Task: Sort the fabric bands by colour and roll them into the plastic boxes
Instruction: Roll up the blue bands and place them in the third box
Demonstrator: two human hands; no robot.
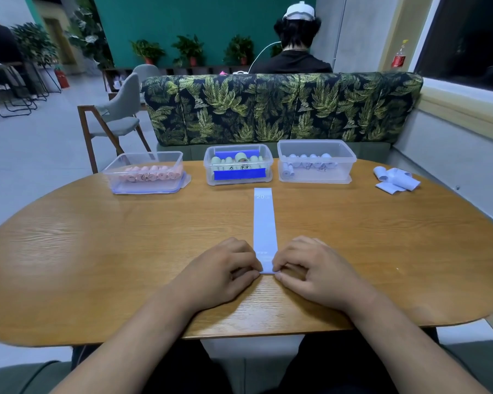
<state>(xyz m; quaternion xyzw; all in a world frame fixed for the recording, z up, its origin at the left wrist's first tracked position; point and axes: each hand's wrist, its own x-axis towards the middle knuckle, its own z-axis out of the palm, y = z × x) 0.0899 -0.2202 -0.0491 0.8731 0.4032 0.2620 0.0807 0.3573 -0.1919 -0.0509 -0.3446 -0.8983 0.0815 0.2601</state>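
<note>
Pale-blue band (264, 223) flat on table (97, 237); L hand (225, 271) & R hand (313, 271) pinch near end.

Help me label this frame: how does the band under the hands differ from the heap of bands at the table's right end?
The stretched band lies flat and straight; the heap of bands is loosely folded and overlapping. The left hand and right hand pinch the stretched band's near end; nothing touches the heap of bands. Both are pale blue.

glossy wood table (97, 251) (grained), clear plastic boxes (316, 160)
</note>
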